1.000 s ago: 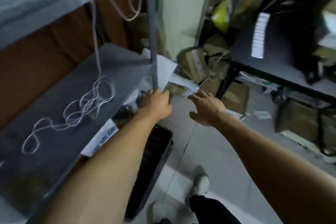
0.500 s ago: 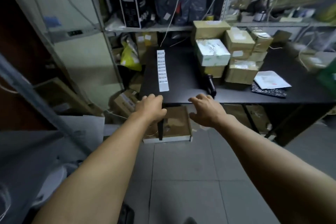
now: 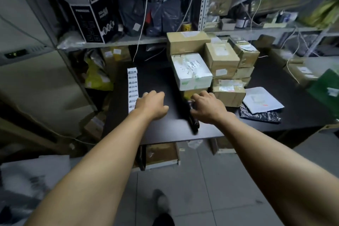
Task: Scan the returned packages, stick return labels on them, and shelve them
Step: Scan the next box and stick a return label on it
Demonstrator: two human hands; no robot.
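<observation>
Black table [image 3: 161, 79], white label strip [image 3: 132, 86] — brown boxes [image 3: 222, 57], one white box [image 3: 191, 69].

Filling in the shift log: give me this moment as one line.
phase: reaching | right hand: over black scanner, grip unclear | left hand: empty, beside label strip | packages: stacked on black table

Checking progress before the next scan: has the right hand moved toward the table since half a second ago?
Yes. The right hand now reaches over the black table, at the scanner; earlier it was short of the table edge.
</observation>
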